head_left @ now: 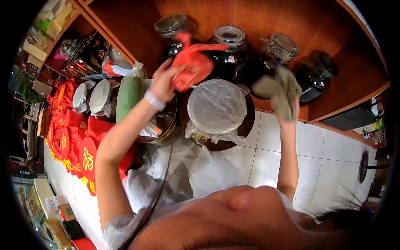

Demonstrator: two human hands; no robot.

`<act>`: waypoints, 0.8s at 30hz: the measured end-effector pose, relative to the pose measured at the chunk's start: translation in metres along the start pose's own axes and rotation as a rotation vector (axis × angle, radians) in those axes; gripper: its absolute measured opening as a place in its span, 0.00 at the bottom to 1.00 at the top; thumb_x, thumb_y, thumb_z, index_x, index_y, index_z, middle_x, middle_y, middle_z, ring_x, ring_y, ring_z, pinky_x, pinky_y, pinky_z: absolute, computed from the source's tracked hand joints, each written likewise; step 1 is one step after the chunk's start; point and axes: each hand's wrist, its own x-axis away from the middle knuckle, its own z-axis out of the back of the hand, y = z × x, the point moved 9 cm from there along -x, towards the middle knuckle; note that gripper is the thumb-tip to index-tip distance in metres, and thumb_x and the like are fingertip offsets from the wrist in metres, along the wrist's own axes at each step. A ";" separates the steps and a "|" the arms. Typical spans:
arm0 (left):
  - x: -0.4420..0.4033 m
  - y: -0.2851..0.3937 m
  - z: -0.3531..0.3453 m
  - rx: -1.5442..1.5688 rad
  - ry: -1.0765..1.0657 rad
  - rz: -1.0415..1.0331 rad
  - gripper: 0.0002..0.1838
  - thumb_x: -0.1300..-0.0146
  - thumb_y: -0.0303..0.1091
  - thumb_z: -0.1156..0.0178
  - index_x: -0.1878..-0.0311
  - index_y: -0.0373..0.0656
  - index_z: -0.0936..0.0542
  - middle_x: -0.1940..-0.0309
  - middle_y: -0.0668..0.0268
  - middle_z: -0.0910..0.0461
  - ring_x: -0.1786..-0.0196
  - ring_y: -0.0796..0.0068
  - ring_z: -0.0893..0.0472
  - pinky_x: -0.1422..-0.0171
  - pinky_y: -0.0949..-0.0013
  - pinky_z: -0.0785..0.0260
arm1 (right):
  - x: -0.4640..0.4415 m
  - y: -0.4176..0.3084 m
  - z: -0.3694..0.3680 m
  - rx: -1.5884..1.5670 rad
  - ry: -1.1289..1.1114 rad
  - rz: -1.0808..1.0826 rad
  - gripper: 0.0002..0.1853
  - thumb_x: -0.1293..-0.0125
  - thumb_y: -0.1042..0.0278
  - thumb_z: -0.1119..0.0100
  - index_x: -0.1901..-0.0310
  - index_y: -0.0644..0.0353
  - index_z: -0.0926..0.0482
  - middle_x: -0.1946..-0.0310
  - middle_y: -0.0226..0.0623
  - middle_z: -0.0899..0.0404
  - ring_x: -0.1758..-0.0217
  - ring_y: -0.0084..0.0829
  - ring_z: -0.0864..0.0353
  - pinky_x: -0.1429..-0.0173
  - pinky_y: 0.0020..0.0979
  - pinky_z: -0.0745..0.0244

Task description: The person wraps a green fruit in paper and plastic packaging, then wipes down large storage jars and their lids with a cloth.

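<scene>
Two things on the go: a crumpled red bundle (193, 68), shiny like thin plastic tbh (too blurry to be 100%), in the left hand (164, 81), and an olive-grey rag (281, 91) in the right hand (296, 109). Left fingers look closed on the bundle's near edge, w/ a white wristband (154, 101) just below. Right fingers are mostly behind the rag, so can't tell if they're pinching or just bunched

Bundle's location: up in front of the cabinet shelf, approx between the leftmost glass jar (171, 25) and the labelled glass jar (230, 35). Can't tell if it touches either. Rag is over by the film-wrapped glass jar (283, 46), contact unclear too, w/ a dark glass jar (314, 77) to its right

Progress, afaict: both items are in hand, neither is put down. Big brown crock (248, 116) below has plastic film (216, 106) over its mouth, so that bit looks done. Whether the shelf jars are wiped or not, no idea from one pic, so what's left is a guess imo

Further out: green winter melon (129, 98) on the left, then red cloth covers (88, 158) w/ yellow lettering, white floor tiles (304, 137) etc
</scene>
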 end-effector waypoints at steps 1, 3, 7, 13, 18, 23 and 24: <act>-0.035 -0.007 -0.014 -0.055 -0.058 -0.029 0.39 0.53 0.22 0.40 0.39 0.28 0.50 0.52 0.53 0.29 0.54 0.66 0.25 0.54 0.69 0.30 | 0.032 -0.013 0.030 0.064 0.090 0.054 0.27 0.39 0.57 0.54 0.40 0.60 0.41 0.41 0.43 0.41 0.39 0.42 0.40 0.37 0.43 0.43; -0.086 -0.007 -0.055 -0.061 -0.099 -0.124 0.31 0.49 0.24 0.42 0.42 0.29 0.43 0.52 0.55 0.29 0.52 0.68 0.26 0.49 0.68 0.32 | 0.090 -0.023 0.064 0.165 0.278 0.087 0.28 0.41 0.58 0.52 0.41 0.61 0.41 0.43 0.45 0.38 0.40 0.43 0.39 0.38 0.43 0.42; -0.146 -0.004 -0.097 -0.146 0.145 -0.317 0.35 0.51 0.23 0.40 0.41 0.31 0.45 0.57 0.53 0.26 0.55 0.64 0.25 0.52 0.63 0.30 | 0.144 -0.034 0.114 0.249 0.514 -0.022 0.27 0.44 0.57 0.48 0.46 0.63 0.37 0.51 0.44 0.30 0.51 0.41 0.30 0.52 0.42 0.29; -0.176 0.014 -0.134 -0.102 0.012 -0.521 0.40 0.60 0.22 0.35 0.42 0.28 0.44 0.53 0.48 0.30 0.53 0.62 0.26 0.51 0.69 0.31 | 0.095 -0.037 0.058 0.623 0.366 0.092 0.25 0.48 0.67 0.45 0.48 0.66 0.35 0.55 0.41 0.29 0.55 0.34 0.27 0.52 0.31 0.30; -0.223 -0.016 -0.113 -0.801 0.024 -0.568 0.41 0.61 0.33 0.33 0.42 0.30 0.40 0.50 0.47 0.30 0.47 0.58 0.28 0.45 0.67 0.36 | 0.029 -0.012 -0.062 1.024 0.057 0.352 0.24 0.49 0.76 0.44 0.48 0.64 0.32 0.55 0.38 0.28 0.51 0.30 0.29 0.48 0.26 0.35; -0.179 -0.010 -0.088 -0.554 -0.197 -0.497 0.42 0.51 0.38 0.36 0.37 0.34 0.48 0.47 0.57 0.32 0.45 0.67 0.31 0.40 0.67 0.40 | 0.004 0.061 -0.121 1.572 -0.443 0.500 0.22 0.52 0.72 0.40 0.51 0.50 0.27 0.53 0.39 0.28 0.51 0.36 0.28 0.48 0.29 0.32; -0.167 -0.006 -0.068 -0.644 -0.115 -0.496 0.40 0.53 0.40 0.35 0.40 0.34 0.43 0.49 0.58 0.30 0.46 0.67 0.30 0.41 0.67 0.39 | 0.017 0.089 -0.133 1.773 -0.525 0.575 0.19 0.54 0.70 0.39 0.56 0.48 0.24 0.55 0.37 0.28 0.53 0.38 0.27 0.51 0.33 0.30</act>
